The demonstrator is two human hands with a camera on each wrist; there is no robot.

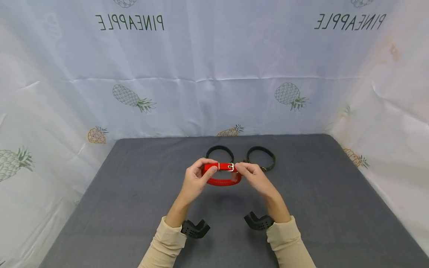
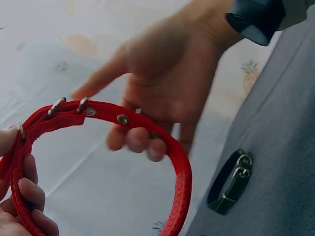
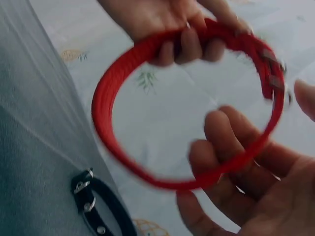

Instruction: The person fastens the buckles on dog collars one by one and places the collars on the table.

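A red collar (image 1: 223,182) is held up above the table, its strap fastened into a ring through a silver buckle (image 1: 231,167). My left hand (image 1: 196,178) grips its left side, fingers curled round the strap in the left wrist view. On the other side my right hand (image 1: 256,178) pinches the strap just right of the buckle. Its fingers (image 3: 221,132) pass behind the strap in the right wrist view, with the thumb near the buckle. Metal eyelets (image 2: 123,119) show along the red strap.
Two more buckled collars lie behind my hands on the grey table (image 1: 134,208): a black one (image 1: 219,147) at left and a dark green one (image 1: 273,158) at right. A pineapple-print curtain (image 1: 207,108) hangs behind the table. Both wrists carry black camera mounts (image 1: 196,229).
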